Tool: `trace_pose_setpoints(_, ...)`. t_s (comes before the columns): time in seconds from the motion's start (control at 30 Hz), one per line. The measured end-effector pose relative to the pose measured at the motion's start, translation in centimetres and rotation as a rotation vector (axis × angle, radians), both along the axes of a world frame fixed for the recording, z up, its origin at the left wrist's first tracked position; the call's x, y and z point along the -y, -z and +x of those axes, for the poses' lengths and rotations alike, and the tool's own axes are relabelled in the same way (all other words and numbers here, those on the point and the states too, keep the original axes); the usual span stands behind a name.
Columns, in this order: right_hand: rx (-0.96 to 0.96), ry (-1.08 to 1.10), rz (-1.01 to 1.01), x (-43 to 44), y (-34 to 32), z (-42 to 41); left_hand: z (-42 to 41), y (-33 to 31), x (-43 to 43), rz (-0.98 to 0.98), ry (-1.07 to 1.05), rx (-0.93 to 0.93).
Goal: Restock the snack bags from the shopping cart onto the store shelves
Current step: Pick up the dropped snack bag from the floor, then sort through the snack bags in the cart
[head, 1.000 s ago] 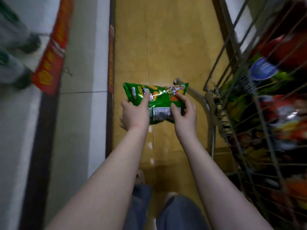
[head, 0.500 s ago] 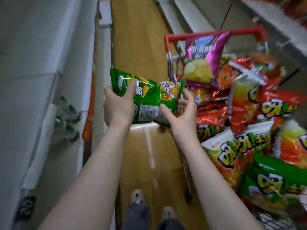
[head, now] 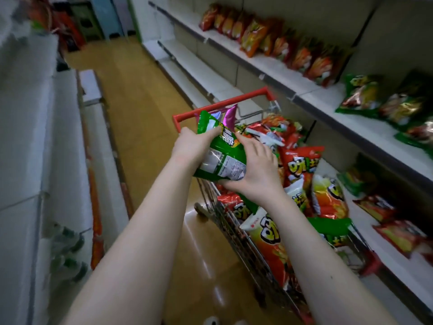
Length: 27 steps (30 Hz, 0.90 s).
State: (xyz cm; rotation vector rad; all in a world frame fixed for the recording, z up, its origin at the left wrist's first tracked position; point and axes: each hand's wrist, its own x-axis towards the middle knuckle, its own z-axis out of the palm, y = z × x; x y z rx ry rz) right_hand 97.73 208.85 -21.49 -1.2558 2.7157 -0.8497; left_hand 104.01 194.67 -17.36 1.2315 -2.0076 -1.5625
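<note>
Green snack bag [head: 220,158], crinkled, white label panel facing up, gripped by left hand [head: 191,146] and right hand [head: 256,170] above the shopping cart [head: 220,103].

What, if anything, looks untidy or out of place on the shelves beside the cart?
The green bags on the upper shelf lie slumped flat, while the red bags beside them stand upright in a row. Nothing looks spilled.
</note>
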Motion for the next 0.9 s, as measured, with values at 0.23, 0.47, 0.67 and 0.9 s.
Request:
trace_pose_setpoints(0.23, 0.746, 0.287, -0.596, -6.7, -1.4, -3.0, -3.0, -3.5, -1.9, 0.282, 0.223, -0.289)
trace_pose_setpoints(0.47, 1.21, 0.336, -0.824, -11.6, -2.6, -5.9, -6.8, -0.6, -11.4, 0.596, 0.478, -0.261)
trace_pose_setpoints(0.67, 0.89, 0.464, -0.664, -15.5, -3.0, -9.5, -9.8, 0.1, -15.6, 0.624, 0.435, -0.301)
trace_pose_setpoints(0.9, 0.645, 0.581, -0.524, -19.8, 5.2, -13.8, -14.1, 1.5, -16.6, 0.411, 0.237, -0.263)
